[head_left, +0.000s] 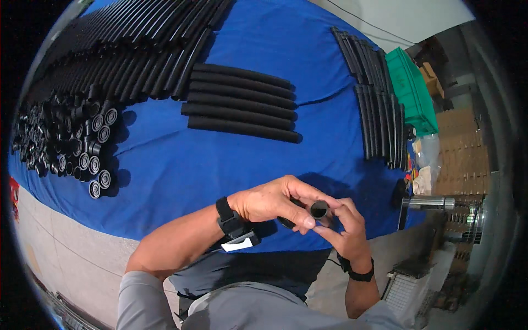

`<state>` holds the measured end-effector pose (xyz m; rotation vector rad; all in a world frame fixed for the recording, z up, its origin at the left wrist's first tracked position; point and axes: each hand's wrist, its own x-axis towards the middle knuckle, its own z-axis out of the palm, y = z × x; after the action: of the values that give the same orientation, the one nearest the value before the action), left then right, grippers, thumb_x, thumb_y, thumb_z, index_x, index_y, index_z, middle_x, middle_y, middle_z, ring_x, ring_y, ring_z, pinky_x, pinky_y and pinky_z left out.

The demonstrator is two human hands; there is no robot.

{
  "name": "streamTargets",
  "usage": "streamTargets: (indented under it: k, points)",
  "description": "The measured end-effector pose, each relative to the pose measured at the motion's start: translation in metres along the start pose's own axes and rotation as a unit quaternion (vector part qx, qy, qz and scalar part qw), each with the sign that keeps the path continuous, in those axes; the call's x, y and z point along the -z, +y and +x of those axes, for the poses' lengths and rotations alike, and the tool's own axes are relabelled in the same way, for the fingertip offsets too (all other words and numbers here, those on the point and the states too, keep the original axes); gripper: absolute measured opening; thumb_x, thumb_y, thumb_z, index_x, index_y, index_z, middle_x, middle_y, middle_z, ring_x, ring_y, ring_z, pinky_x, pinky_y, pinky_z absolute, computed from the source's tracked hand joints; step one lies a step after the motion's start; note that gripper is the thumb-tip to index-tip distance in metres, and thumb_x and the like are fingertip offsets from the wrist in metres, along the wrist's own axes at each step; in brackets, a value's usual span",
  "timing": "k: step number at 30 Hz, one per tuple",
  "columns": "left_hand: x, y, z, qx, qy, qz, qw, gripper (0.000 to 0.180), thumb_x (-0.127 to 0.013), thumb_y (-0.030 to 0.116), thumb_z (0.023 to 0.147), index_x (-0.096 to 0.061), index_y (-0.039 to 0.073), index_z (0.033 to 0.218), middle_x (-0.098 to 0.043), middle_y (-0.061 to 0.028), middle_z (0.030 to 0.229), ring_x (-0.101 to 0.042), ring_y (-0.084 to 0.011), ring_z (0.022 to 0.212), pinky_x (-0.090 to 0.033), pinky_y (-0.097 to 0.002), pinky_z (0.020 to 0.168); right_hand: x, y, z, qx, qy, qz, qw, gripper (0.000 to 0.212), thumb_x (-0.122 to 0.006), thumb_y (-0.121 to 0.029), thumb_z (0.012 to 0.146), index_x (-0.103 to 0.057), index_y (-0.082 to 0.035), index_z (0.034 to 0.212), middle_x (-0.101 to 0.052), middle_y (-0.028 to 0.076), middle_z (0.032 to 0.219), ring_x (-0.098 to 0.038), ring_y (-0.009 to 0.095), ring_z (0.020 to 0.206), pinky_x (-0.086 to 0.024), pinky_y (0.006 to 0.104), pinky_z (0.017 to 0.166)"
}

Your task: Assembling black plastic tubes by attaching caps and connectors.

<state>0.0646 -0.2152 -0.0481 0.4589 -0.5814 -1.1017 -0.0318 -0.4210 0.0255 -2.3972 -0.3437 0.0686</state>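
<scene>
Over the front edge of the blue-covered table, both my hands meet around a short-looking view of a black tube [319,210], its round open end tilted up. My right hand [350,226] wraps its fingers around the tube from the right. From the left, my left hand [278,204] is closed, thumb and fingers pinching a small dark part [287,221] mostly hidden beneath them, its fingertips touching the tube. How far the tube extends below my hands is hidden.
Several black foam-like tubes [242,102] lie side by side mid-table. Black ringed caps [94,164] pile at the left, beside rows of dark tubes [126,71]. More tubes [377,121] line the right edge, near a green crate [412,93] and a metal cylinder [432,203].
</scene>
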Motion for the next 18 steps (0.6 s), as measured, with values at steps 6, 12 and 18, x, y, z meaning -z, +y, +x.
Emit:
streamTargets:
  k: [6, 12, 18]
  points:
    - [0.0, 0.001, 0.008, -0.048, 0.147, 0.013, 0.988, 0.03, -0.059, 0.019, 0.096, -0.062, 0.002, 0.121, -0.061, -0.0036, 0.067, -0.054, -0.0083, 0.058, -0.043, -0.0232, 0.054, 0.017, -0.006, -0.008, -0.125, 0.216, 0.207, 0.946, 0.028, -0.074, -0.013, 0.08, -0.061, -0.002, 0.102, -0.062, 0.007, 0.097, -0.058, 0.016, 0.082, -0.048, 0.0302, 0.07]
    - [0.0, -0.009, 0.011, -0.028, 0.147, 0.106, 0.983, 0.044, -0.064, 0.008, 0.092, -0.055, 0.007, 0.134, -0.061, 0.0006, 0.076, -0.054, -0.0057, 0.065, -0.042, -0.0215, 0.056, 0.006, 0.032, -0.019, -0.2, 0.295, 0.722, 0.594, 0.019, -0.061, -0.017, 0.094, -0.061, -0.003, 0.108, -0.063, 0.006, 0.097, -0.056, 0.015, 0.077, -0.047, 0.0269, 0.064]
    - [-0.007, -0.001, 0.007, 0.016, 0.101, 0.107, 0.989, 0.053, -0.07, 0.004, 0.086, -0.054, 0.011, 0.137, -0.06, 0.0041, 0.078, -0.053, -0.0044, 0.066, -0.04, -0.0202, 0.058, -0.041, 0.046, -0.029, -0.254, 0.206, 0.826, 0.458, 0.027, -0.057, -0.025, 0.098, -0.061, -0.003, 0.112, -0.066, 0.007, 0.101, -0.059, 0.014, 0.079, -0.053, 0.0302, 0.07]
